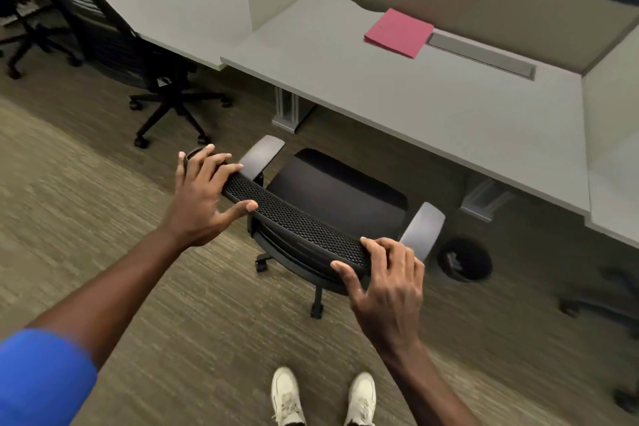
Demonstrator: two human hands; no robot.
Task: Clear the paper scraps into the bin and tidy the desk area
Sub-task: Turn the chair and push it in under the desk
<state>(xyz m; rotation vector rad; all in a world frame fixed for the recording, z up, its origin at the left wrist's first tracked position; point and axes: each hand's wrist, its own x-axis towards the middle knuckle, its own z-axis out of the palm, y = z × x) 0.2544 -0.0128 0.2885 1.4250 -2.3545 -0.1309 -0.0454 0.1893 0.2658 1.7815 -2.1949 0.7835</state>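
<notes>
Blur hid the bin's [464, 259] contents from me; it stood right of my right hand [387, 284], both hands spread loosely on the chair [297, 218], left hand [204, 197] too.

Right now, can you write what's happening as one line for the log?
left hand: on chair back | right hand: on chair back | pink folder: on desk | bin: on floor beside chair
</notes>
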